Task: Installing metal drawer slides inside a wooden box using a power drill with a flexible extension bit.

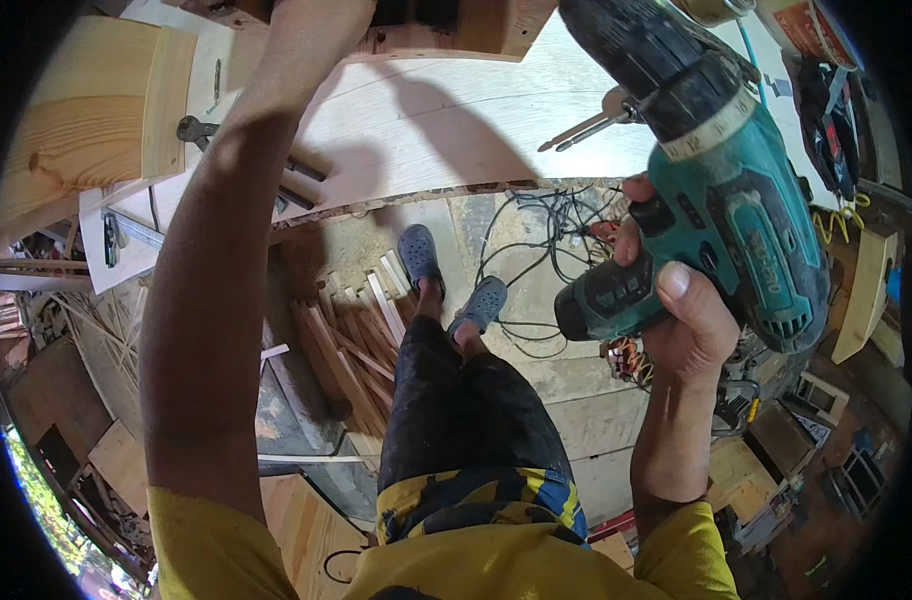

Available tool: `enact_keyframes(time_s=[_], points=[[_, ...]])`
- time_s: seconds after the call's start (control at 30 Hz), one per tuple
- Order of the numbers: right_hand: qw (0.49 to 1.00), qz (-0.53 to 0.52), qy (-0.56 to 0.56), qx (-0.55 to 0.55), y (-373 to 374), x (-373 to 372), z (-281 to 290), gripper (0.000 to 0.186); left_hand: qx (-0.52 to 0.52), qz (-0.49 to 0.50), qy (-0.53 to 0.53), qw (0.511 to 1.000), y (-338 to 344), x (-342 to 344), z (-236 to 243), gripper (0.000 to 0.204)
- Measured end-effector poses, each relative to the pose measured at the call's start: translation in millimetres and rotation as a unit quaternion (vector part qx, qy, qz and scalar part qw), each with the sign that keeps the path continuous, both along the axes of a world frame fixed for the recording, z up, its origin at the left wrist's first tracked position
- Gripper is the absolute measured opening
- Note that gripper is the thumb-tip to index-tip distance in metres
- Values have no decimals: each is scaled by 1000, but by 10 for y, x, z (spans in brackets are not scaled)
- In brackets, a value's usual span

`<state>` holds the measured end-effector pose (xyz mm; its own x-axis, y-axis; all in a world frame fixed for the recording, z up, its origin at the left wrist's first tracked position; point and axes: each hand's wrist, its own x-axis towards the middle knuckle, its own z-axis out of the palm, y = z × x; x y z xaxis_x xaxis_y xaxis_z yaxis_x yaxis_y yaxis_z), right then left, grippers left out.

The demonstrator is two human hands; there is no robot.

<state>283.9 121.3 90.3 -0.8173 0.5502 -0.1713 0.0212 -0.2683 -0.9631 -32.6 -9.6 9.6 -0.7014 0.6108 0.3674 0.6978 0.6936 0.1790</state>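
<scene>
Head view: teal drill (766, 215), black chuck (626, 42), pale collar (712, 128), right fingers (627, 242) clamped round it; left fingers indiscernible.

The worktop (526, 90) extends ahead of the wearer (486, 550), bearing a hand tool (191, 131) toward its left, the drill (746, 210) is at right in the right hand (696, 325), and on the floor (596, 420) wood strips (354, 335) lie left of the clogs (417, 252), cables (551, 235) right.

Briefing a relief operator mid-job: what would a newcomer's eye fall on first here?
The large teal drill in the right hand, upper right. Next, the left forearm, on the left, crossing the pale board. Near the middle, dark cables lie tangled beside grey clogs.
</scene>
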Motion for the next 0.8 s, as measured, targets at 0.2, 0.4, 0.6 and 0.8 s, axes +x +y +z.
enact_keyframes(time_s=[0.2,0.4,0.6,0.8], points=[[999,-2,-12,-35,-28,-65,1,76,-125,-11,105,986,-90,-99,-145,24],[999,4,0,-37,16,-41,-22,75,75,-26,-13,997,-34,-90,-117,24],[1000,18,-8,-25,34,-30,0,75,35,-59,-23,997,-77,-24,-84,24],[999,10,-7,-31,11,-37,-13,76,-134,-54,269,952,-136,-105,-190,25]])
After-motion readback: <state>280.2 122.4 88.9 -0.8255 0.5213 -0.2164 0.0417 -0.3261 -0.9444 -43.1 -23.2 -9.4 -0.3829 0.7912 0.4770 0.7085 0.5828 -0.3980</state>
